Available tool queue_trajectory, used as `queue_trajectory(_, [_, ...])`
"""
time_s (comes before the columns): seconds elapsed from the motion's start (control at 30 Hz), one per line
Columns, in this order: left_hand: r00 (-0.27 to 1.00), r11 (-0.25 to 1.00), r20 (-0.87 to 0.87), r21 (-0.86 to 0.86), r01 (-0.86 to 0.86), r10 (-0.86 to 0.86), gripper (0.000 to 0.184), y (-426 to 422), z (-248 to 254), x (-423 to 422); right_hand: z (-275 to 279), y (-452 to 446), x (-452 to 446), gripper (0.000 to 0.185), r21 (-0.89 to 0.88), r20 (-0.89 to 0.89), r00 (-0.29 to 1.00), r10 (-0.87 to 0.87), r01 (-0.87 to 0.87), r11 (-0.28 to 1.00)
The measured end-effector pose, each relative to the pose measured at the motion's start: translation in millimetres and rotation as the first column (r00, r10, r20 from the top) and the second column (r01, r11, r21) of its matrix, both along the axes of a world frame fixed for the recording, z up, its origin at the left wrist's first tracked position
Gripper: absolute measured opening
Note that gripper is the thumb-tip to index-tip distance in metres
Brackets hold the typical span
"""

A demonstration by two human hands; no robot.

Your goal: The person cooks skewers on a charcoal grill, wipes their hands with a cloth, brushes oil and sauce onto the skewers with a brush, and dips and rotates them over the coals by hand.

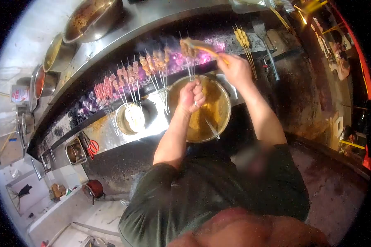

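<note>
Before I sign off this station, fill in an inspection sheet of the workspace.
Surface: long black metal grill, coals glowing in part; lighter counter strip stained.
Job's things: thin metal skewers of browned meat; yellow-handled brush; wide round metal basin of brown sauce.
Clutter: red-handled scissors beside a square metal container.
Hands: left grips skewer ends; right holds the brush at the meat.
Cables: nothing seen for certain.
Surroundings: metal bowls beyond the grill; light smoke above it.
</note>
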State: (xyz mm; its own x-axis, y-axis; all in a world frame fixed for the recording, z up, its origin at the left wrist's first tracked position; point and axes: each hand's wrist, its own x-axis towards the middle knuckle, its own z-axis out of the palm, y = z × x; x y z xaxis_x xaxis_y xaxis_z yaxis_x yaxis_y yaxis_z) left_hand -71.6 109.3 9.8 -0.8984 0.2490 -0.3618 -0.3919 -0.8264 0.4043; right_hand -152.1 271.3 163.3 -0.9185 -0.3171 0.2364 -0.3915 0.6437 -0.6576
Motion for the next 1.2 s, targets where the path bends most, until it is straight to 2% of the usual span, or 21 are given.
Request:
queue_trajectory(0.07, [0.993,0.985,0.110,0.171,0.020,-0.039,0.014,0.7,58.0,2.5,0.4,-6.2,5.2,0.024,0.155,0.045,0.997,0.066,-0.072,0.985])
queue_trajectory(0.1, [0.993,0.988,0.114,0.153,0.004,-0.022,0.014,-0.6,56.9,0.9,-3.9,-4.7,10.4,0.024,0.140,-0.068,0.992,0.107,-0.096,0.985])
queue_trajectory(0.17, [0.991,0.992,0.129,0.120,-0.039,0.023,0.015,-4.0,51.3,0.7,-1.7,4.4,7.8,0.024,0.106,-0.029,0.992,0.124,-0.120,0.987])
queue_trajectory(0.2, [0.986,0.995,0.153,-0.084,-0.047,0.060,0.015,-1.6,57.3,-0.2,-0.8,9.6,6.6,0.024,0.088,-0.005,0.991,0.133,-0.132,0.987])
queue_trajectory(0.23, [0.980,0.958,0.175,-0.285,-0.046,0.099,0.015,4.1,68.2,-0.4,1.3,12.2,3.6,0.026,0.021,0.049,0.997,0.063,-0.064,0.998])
queue_trajectory(0.27, [0.972,0.880,0.187,-0.474,-0.037,0.142,0.015,6.8,73.8,0.0,8.8,15.0,1.1,0.028,-0.008,0.174,0.984,-0.025,0.027,1.000])
queue_trajectory(0.3, [0.985,0.712,0.150,-0.701,0.043,0.088,0.019,3.6,61.4,2.2,5.4,17.9,-2.6,0.029,-0.053,0.190,0.977,-0.100,0.112,0.992])
queue_trajectory(0.33, [0.999,0.409,-0.044,-0.911,-0.050,0.024,0.022,7.1,39.9,4.3,1.1,19.9,-9.2,0.029,-0.099,0.205,0.964,-0.171,0.195,0.976])
queue_trajectory(0.37, [0.983,0.011,-0.179,-0.984,-0.179,-0.035,0.026,10.6,18.7,6.5,-3.6,20.0,-12.4,0.029,-0.134,0.211,0.959,-0.187,0.218,0.967])
queue_trajectory(0.4, [0.989,-0.073,-0.145,-0.987,-0.143,0.023,0.027,18.7,41.0,10.3,-8.5,20.1,-15.7,0.029,-0.169,0.218,0.955,-0.202,0.241,0.956])
queue_trajectory(0.57, [0.998,-0.206,0.046,-0.978,0.035,-0.050,0.024,25.0,50.7,20.9,-17.6,26.1,-18.0,0.029,-0.203,0.203,0.949,-0.242,0.283,0.937])
queue_trajectory(0.67, [0.996,-0.266,0.091,-0.960,0.090,0.009,0.023,24.3,50.3,20.1,-19.9,31.8,-19.0,0.028,-0.197,0.120,0.947,-0.296,0.315,0.928])
queue_trajectory(0.73, [0.997,-0.277,0.083,-0.958,0.079,0.001,0.022,20.1,45.9,23.7,-2.9,27.8,-10.8,0.028,-0.166,0.107,0.938,-0.328,0.343,0.925])
queue_trajectory(0.87, [0.998,-0.257,0.050,-0.965,0.057,0.032,0.020,19.5,45.6,32.6,6.5,23.5,-7.4,0.027,-0.178,0.075,0.959,-0.273,0.282,0.943])
queue_trajectory(0.97, [0.993,-0.265,0.117,-0.957,0.119,0.024,0.020,17.5,50.4,31.5,6.0,21.2,-8.8,0.028,-0.186,-0.008,0.969,-0.249,0.243,0.952])
queue_trajectory(1.13, [0.992,-0.348,0.112,-0.930,0.123,0.051,0.021,10.0,56.3,29.4,5.1,12.8,-8.8,0.025,-0.216,-0.038,0.969,-0.244,0.231,0.949])
queue_trajectory(1.2, [0.989,-0.362,0.128,-0.921,0.144,0.067,0.022,7.2,54.0,21.9,8.2,10.0,-11.2,0.024,-0.168,-0.108,0.971,-0.211,0.192,0.967])
